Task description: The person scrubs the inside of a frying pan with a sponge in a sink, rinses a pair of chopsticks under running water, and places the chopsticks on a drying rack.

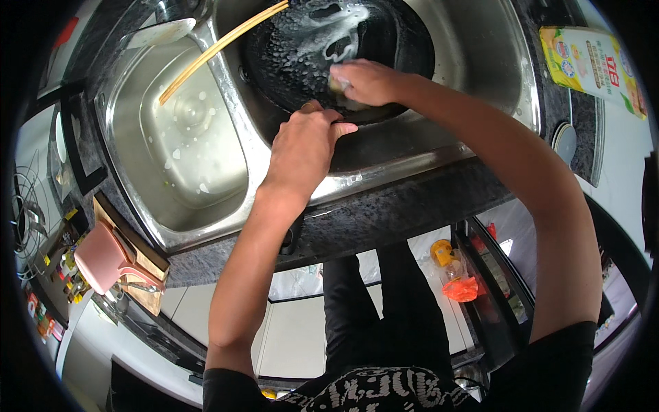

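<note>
A black frying pan (412, 46) with white soap suds (319, 31) sits in the right basin of a stainless steel sink (471, 56). My left hand (304, 141) grips the pan at its near edge, where the handle joins; a dark handle end (292, 238) shows beside my forearm. Inside the pan, my right hand (373, 82) presses a pale, yellowish scrubber or sponge (338, 85) to the surface, blurred and mostly hidden by the fingers. Wooden chopsticks (216, 49) lie across the divider between the basins.
The left basin (193, 149) holds shallow water. A flat, pale blade (159, 33) rests over its far rim. A pink dipper (103, 257) stands near the left counter edge. To the right are a yellow-and-white printed packet (592, 67) and a round lid (565, 141). An orange bag (461, 289) hangs below.
</note>
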The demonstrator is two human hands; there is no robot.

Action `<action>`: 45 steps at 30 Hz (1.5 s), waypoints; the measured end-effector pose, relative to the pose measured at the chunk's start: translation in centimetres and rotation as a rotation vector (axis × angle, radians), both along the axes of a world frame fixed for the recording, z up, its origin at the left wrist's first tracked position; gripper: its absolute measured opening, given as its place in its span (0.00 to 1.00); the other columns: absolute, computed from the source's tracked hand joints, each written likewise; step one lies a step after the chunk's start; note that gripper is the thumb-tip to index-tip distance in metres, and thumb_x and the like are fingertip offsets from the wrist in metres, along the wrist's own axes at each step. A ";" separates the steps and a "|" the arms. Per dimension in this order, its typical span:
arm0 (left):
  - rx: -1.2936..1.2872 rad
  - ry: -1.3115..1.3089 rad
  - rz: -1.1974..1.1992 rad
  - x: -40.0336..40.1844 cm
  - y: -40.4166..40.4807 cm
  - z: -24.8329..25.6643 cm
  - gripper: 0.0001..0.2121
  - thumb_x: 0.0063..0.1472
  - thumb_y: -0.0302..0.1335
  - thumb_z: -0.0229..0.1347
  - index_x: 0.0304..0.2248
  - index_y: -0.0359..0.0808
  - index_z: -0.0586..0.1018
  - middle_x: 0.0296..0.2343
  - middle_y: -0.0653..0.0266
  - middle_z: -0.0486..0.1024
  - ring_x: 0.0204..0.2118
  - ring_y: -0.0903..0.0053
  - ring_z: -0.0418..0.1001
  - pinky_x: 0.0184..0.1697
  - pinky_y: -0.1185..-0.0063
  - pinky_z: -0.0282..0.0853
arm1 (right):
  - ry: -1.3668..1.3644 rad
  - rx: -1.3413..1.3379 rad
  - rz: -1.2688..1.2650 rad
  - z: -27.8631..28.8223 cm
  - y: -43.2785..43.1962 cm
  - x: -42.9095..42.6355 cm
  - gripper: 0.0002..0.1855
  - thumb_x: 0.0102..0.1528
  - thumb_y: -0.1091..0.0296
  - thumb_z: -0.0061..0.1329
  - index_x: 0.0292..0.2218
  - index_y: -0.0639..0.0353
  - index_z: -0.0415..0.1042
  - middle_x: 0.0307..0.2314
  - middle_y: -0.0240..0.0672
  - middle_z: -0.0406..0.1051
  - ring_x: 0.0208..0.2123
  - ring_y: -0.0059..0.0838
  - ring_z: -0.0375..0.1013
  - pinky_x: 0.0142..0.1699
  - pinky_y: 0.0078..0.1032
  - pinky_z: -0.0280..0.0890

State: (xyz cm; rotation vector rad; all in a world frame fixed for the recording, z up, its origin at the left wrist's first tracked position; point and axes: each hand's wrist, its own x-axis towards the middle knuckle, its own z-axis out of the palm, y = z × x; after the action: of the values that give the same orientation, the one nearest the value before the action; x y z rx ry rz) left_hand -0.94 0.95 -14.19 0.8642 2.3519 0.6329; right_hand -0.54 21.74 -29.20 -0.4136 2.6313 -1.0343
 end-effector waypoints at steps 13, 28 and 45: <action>0.004 0.063 -0.056 0.3 -0.3 -0.3 0.13 0.60 0.35 0.56 0.35 0.31 0.82 0.33 0.49 0.76 0.35 0.50 0.75 0.40 0.62 0.70 | 0.011 -0.001 -0.224 -1.1 -0.7 -5.3 0.15 0.52 0.65 0.47 0.42 0.57 0.67 0.36 0.46 0.70 0.39 0.48 0.71 0.45 0.39 0.65; 0.125 0.259 -0.085 0.1 -5.8 3.0 0.15 0.63 0.34 0.53 0.44 0.36 0.79 0.46 0.57 0.74 0.48 0.61 0.69 0.54 0.70 0.63 | -0.503 0.108 -0.278 9.2 -2.1 3.6 0.23 0.58 0.47 0.49 0.49 0.51 0.67 0.33 0.42 0.72 0.34 0.35 0.71 0.41 0.31 0.64; 0.370 0.324 0.214 -2.8 -14.5 6.9 0.12 0.61 0.28 0.54 0.44 0.37 0.80 0.47 0.58 0.72 0.51 0.62 0.67 0.54 0.69 0.61 | -0.522 -0.107 -0.522 10.2 -6.0 3.3 0.27 0.59 0.43 0.48 0.41 0.62 0.68 0.35 0.41 0.71 0.38 0.29 0.68 0.45 0.27 0.63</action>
State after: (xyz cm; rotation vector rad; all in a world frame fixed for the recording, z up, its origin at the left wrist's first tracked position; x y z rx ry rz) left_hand -3.78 -13.51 -7.29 0.9350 2.6898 1.1158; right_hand 2.78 15.75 -19.00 0.4946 2.2433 -1.2265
